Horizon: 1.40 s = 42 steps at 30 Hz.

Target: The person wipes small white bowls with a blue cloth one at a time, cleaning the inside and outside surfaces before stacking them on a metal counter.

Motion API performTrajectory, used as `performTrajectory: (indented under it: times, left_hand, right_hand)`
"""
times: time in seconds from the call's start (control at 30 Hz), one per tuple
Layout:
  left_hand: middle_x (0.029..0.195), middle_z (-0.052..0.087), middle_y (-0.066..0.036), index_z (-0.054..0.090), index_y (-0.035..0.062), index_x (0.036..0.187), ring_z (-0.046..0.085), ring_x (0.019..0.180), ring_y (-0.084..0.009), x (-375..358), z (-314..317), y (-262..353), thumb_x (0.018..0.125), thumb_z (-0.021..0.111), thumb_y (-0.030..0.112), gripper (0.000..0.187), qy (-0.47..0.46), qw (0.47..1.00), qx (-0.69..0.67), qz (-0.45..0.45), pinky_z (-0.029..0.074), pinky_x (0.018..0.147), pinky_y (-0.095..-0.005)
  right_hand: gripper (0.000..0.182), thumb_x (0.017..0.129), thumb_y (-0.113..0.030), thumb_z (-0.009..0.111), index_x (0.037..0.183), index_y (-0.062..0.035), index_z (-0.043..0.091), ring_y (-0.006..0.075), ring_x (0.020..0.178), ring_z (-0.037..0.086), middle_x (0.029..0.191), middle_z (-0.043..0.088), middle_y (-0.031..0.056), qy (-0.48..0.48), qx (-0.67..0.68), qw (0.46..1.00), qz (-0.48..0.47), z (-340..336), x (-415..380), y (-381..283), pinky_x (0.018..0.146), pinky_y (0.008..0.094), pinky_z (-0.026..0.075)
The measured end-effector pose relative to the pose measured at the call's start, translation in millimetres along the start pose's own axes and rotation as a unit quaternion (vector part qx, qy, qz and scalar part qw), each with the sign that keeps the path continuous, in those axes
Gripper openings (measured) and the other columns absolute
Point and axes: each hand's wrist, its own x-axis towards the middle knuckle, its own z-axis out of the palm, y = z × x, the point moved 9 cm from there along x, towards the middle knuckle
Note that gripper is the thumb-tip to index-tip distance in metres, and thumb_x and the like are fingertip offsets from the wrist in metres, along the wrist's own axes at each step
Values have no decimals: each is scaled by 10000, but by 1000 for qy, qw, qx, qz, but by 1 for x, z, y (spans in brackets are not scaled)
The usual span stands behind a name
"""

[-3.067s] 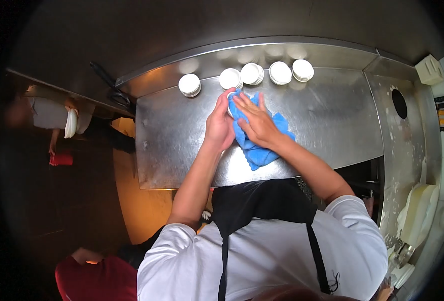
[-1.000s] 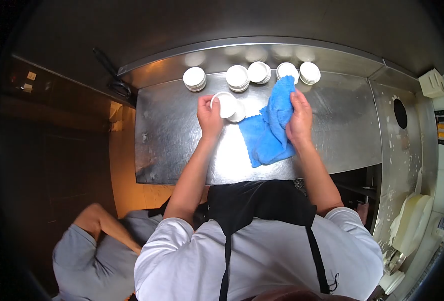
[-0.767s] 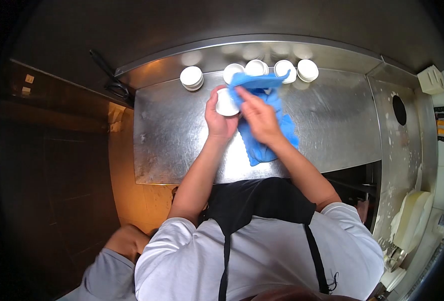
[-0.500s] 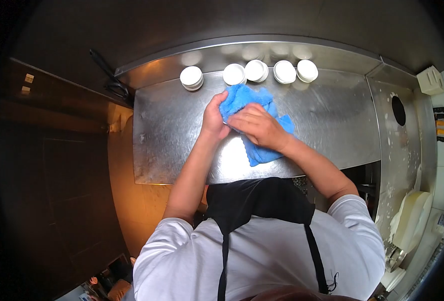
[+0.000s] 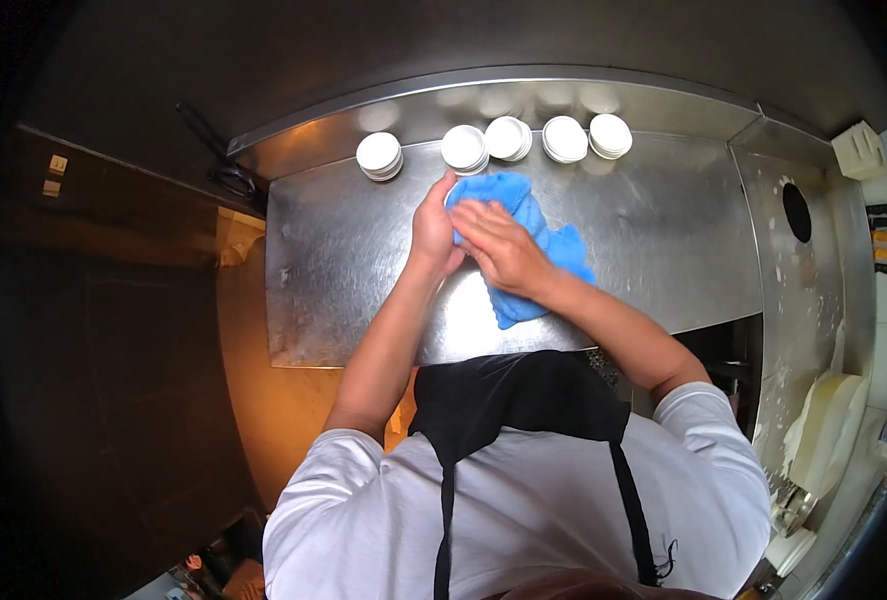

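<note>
A bright blue cloth (image 5: 523, 215) is bunched between my two hands above the steel counter, its lower end hanging toward the front edge. My left hand (image 5: 433, 230) is curled round the cloth's left side; a thin pale rim shows at its fingers, too covered to make out. Pressed on the cloth from the right, my right hand (image 5: 498, 245) has its fingers together. Just beyond my hands stands a stack of small white dishes (image 5: 463, 147), touching or nearly touching the stack (image 5: 508, 138) beside it.
More white stacks stand along the counter's back, one at the left (image 5: 379, 155) and two at the right (image 5: 564, 138), (image 5: 610, 135). A black-handled utensil (image 5: 231, 180) lies by the left edge. Right of the counter (image 5: 663, 230) is a wet steel surface with a dark round hole (image 5: 796, 212).
My right hand has shifted slightly left and up across the cloth, nearer to my left hand. The cloth's top edge has changed shape.
</note>
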Motion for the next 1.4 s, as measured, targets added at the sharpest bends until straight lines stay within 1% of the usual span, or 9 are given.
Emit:
performTrajectory:
  times: [0.1, 0.23, 0.47, 0.7, 1.0, 1.1, 1.2, 1.33, 1.4]
  left_hand:
    - [1032, 673, -125, 627, -17, 1083, 646, 951, -204, -2, 8, 5, 1039, 385, 341, 435, 1, 1000, -11, 26, 499, 893, -333]
    - [1065, 667, -136, 612, -3, 1120, 643, 987, -220, -2, 1, 13, 1029, 393, 332, 410, -10, 994, 88, 58, 495, 922, -352]
    - [1090, 660, -143, 601, -11, 1164, 639, 1006, -242, -4, 4, 8, 1023, 388, 332, 428, 11, 1000, -6, -14, 494, 940, -380]
    - [1244, 598, -117, 560, -13, 1255, 594, 1111, -215, -16, 27, 14, 1059, 368, 342, 448, -71, 997, -38, -15, 476, 963, -363]
    - [1173, 646, -132, 538, -42, 1200, 629, 1078, -221, -33, 31, -6, 1031, 501, 221, 314, -124, 985, 103, 61, 490, 983, -397]
    - [1153, 646, -136, 559, -39, 1154, 640, 1028, -202, -24, 20, 4, 1029, 494, 178, 259, -31, 992, 94, 84, 517, 942, -362]
    - [1017, 682, -109, 614, -23, 1096, 628, 910, -155, -32, 35, 7, 953, 418, -13, 243, -28, 952, 218, 211, 489, 827, -267]
    - [910, 704, -101, 644, -22, 1034, 650, 812, -146, -56, 45, 12, 961, 535, 39, 145, 24, 861, 415, 293, 516, 753, -284]
    - [893, 714, -102, 656, -19, 1024, 673, 800, -166, -65, 58, 15, 956, 577, 57, 129, 20, 804, 482, 347, 530, 735, -298]
  right_hand:
    - [387, 892, -102, 617, 1261, 8, 576, 354, 1215, 548, 1263, 599, 202, -13, -133, 991, -12, -10, 9, -7, 1035, 508, 387]
    - [501, 892, -137, 625, 1357, -7, 491, 355, 1315, 454, 1372, 511, 217, -37, 49, 997, 41, 11, -11, 0, 1067, 559, 328]
    - [602, 864, -173, 650, 1415, -38, 448, 360, 1330, 439, 1396, 484, 210, -66, -143, 988, 5, 5, 3, -5, 1080, 555, 309]
    - [212, 859, -21, 625, 1068, 4, 647, 263, 896, 631, 1006, 668, 124, 98, -3, 992, 78, -34, -2, 2, 789, 348, 508]
    - [214, 990, -187, 569, 930, 11, 626, 57, 673, 494, 727, 605, -4, 370, 188, 847, 333, -95, -30, 99, 605, 267, 433]
    - [231, 968, -135, 544, 1111, 14, 646, 194, 1021, 606, 1089, 666, 130, 265, 207, 919, 205, -71, -26, 53, 846, 297, 478]
    - [351, 945, -121, 539, 1264, 6, 612, 291, 1327, 482, 1368, 550, 220, 133, -128, 983, 11, -44, -2, -15, 1061, 342, 393]
    - [373, 1019, -215, 473, 1307, -5, 581, 145, 967, 623, 1281, 608, 133, 230, 93, 959, 139, -62, 9, 32, 897, 285, 488]
    - [382, 1038, -243, 448, 1297, 3, 582, 143, 948, 627, 1211, 638, 114, 228, 404, 836, 293, -46, 4, 64, 879, 276, 492]
